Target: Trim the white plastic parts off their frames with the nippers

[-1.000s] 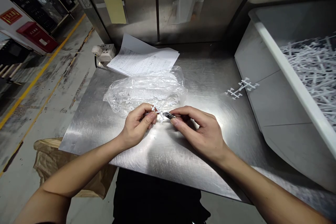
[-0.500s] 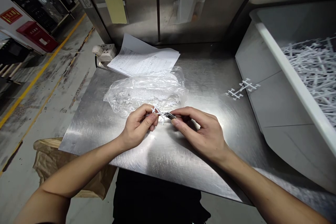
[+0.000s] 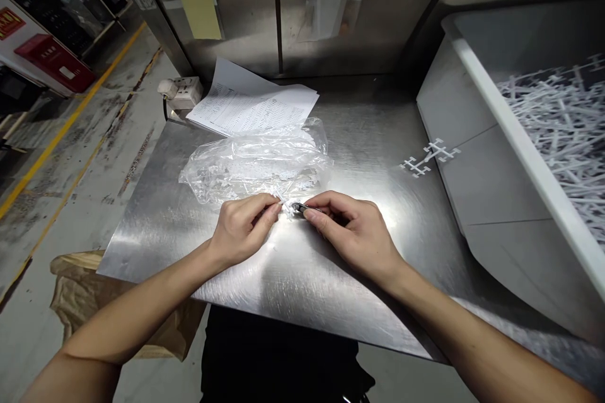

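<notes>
A small white plastic sprue (image 3: 286, 208) with short branches is pinched between the thumb and fingers of my left hand (image 3: 246, 227). My right hand (image 3: 357, 233) grips a small metal nail clipper (image 3: 299, 207), mostly hidden by the fingers, with its jaws against the sprue. Just behind both hands lies a clear plastic bag (image 3: 255, 160) with small white pieces in it. To the right, another white branched sprue (image 3: 429, 157) rests by the grey bin.
The grey bin (image 3: 520, 157) on the right holds many white sprues (image 3: 562, 132). Printed sheets (image 3: 255, 104) and a power socket (image 3: 186, 92) are at the back of the metal table (image 3: 155, 220). A brown paper bag (image 3: 80, 293) stands below its left edge.
My left hand has turned slightly, so its fingers now point more toward the clipper, and the sprue has shifted in the grip. The whole view has moved a little.
</notes>
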Action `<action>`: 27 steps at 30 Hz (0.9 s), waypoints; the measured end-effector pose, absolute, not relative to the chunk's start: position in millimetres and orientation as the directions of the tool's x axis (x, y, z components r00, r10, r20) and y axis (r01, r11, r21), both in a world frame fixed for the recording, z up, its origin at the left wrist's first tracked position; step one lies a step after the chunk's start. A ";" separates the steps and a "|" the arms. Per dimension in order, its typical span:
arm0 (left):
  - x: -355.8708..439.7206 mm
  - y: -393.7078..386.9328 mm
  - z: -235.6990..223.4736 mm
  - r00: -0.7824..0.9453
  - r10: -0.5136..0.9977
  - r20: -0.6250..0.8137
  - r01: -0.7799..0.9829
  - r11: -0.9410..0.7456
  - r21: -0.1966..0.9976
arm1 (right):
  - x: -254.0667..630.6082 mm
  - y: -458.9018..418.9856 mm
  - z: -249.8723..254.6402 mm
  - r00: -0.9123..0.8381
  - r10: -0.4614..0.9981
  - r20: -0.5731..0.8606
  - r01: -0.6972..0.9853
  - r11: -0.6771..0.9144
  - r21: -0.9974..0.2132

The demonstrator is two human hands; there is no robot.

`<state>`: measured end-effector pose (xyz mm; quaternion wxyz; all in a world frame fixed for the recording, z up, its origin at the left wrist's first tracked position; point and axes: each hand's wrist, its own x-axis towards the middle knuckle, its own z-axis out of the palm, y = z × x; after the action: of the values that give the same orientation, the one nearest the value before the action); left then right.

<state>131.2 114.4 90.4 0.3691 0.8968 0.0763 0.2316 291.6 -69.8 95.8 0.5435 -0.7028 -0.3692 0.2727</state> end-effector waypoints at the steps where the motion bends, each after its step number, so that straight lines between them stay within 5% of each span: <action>1: 131.3 114.6 90.4 0.883 0.291 0.367 -0.031 -0.746 0.665 | 292.5 -69.6 96.1 0.573 0.819 -0.013 0.208 -0.160 -0.965; 8: 132.5 113.4 93.7 0.897 0.293 0.330 -0.007 -0.739 0.674 | 298.6 -70.2 96.3 0.572 0.816 -0.085 0.163 -0.214 -0.963; 17: 131.2 116.8 91.9 0.889 0.301 0.344 -0.008 -0.742 0.670 | 295.2 -72.6 99.4 0.541 0.834 0.107 0.269 -0.051 -0.962; 27: 132.1 117.7 93.0 0.873 0.258 0.414 -0.085 -0.756 0.649 | 293.1 -73.6 102.8 0.479 0.865 0.149 0.340 -0.026 -0.940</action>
<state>132.1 117.7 93.0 0.3457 0.9038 0.0479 0.2476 293.1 -73.6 102.8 0.5353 -0.6729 -0.4477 0.2455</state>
